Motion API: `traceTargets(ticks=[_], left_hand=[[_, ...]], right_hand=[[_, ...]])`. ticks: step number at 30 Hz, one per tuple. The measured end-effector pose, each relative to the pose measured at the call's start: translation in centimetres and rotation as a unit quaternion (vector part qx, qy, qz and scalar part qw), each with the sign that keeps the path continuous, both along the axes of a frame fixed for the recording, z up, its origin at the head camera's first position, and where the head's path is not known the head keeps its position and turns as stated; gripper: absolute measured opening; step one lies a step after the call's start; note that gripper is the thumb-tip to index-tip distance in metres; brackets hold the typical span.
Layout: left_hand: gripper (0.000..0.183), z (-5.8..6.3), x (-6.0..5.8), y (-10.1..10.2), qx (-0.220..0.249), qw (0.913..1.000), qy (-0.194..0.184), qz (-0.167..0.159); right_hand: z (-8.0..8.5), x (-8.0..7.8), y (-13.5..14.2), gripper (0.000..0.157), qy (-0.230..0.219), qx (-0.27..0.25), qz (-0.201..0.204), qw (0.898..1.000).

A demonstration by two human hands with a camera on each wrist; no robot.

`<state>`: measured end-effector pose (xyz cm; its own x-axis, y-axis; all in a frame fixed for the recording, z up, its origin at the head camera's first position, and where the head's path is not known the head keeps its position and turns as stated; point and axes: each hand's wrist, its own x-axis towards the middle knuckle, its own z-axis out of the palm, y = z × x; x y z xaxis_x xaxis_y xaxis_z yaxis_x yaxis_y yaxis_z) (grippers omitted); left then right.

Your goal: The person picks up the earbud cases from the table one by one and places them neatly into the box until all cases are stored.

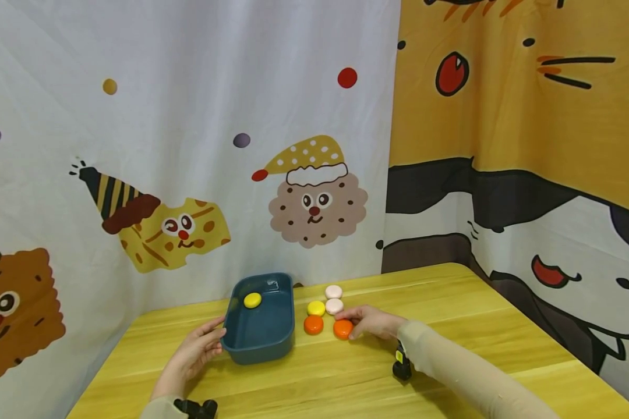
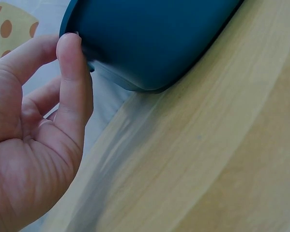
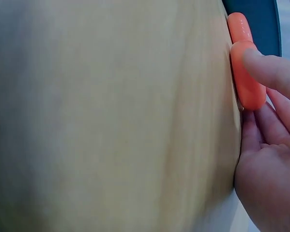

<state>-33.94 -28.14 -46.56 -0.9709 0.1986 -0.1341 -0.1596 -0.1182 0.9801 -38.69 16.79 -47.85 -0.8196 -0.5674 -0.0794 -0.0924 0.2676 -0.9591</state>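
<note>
A dark teal rectangular tub [image 1: 259, 352] stands on the table with one yellow disc [image 1: 252, 300] inside. At its left side my left hand [image 1: 196, 352] pinches the rim between thumb and fingers, which the left wrist view shows close up. My right hand [image 1: 372, 323] has its thumb and fingers around a glossy orange disc [image 1: 343, 330], low at the tabletop. Just left of that lies a second orange disc [image 1: 313, 325]. Behind them are another yellow disc [image 1: 316, 308] and two pale pink discs, one nearer [image 1: 334, 306] and one farther [image 1: 333, 291].
The wood-grain table [image 1: 314, 384] reaches back to a white printed curtain [image 1: 314, 70]. On the right hangs a yellow, black and white printed cloth [image 1: 503, 116]. A black wrist device [image 1: 401, 365] sits below my right sleeve, close over the tabletop.
</note>
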Motion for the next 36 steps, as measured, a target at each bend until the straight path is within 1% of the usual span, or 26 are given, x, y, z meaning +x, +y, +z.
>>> traceTargets(ticks=[4,11,16,21,27,29,32,36], left_hand=[[0.071,0.0,0.0,0.0,-0.006,1.0000,0.001,0.001],[0.070,-0.1,-0.1,0.0,-0.013,0.9999,0.001,0.006],[0.070,-0.1,-0.1,0.0,-0.014,0.9999,0.004,0.004],[0.069,-0.2,0.0,0.1,-0.023,0.9997,0.010,0.005],[0.070,-0.1,-0.2,-0.1,-0.018,0.9998,0.007,0.005],[0.070,-0.2,-0.2,0.0,-0.018,0.9998,0.006,0.004],[0.069,-0.2,-0.2,0.0,-0.018,0.9998,0.007,0.005],[0.069,-0.2,-0.2,0.0,-0.015,0.9998,0.005,0.010]], right_hand=[[0.1,0.2,-0.1,0.057,0.007,0.010,0.000,1.000],[0.1,0.2,-0.5,0.056,0.009,0.033,-0.021,0.999],[0.0,0.2,-0.6,0.055,0.015,0.041,-0.027,0.999],[-0.1,0.3,-0.4,0.055,0.014,0.032,-0.021,0.999],[0.2,-0.4,-0.3,0.057,0.003,0.002,0.001,1.000],[0.3,-0.4,-0.1,0.057,0.002,-0.003,0.006,1.000],[0.3,-0.5,0.0,0.055,0.000,-0.007,0.005,1.000],[0.4,-0.8,-0.1,0.054,-0.008,-0.006,-0.008,1.000]])
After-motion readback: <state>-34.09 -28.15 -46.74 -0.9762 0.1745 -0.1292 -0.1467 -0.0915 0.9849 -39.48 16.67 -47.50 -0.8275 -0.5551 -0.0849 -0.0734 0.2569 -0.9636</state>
